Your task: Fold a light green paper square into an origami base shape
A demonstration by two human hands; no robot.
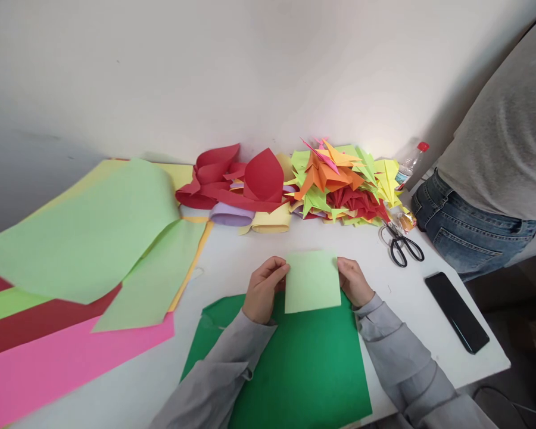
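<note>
Paper, a pale green square, sits in front of me over the far edge of a green sheet. Fingers of the left hand and right hand pinch its opposite sides, probably to keep it flat. Scissors lie rightward on the worktop, perhaps leaving elbow room; folded pieces crowd the wall, seemingly out of the way.

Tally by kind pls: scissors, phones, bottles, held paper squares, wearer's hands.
Scissors: 1
Phone: 1
Bottle: 1
Light green square, held: 1
Hands, left hand and right hand: 2
Total: 6
</note>
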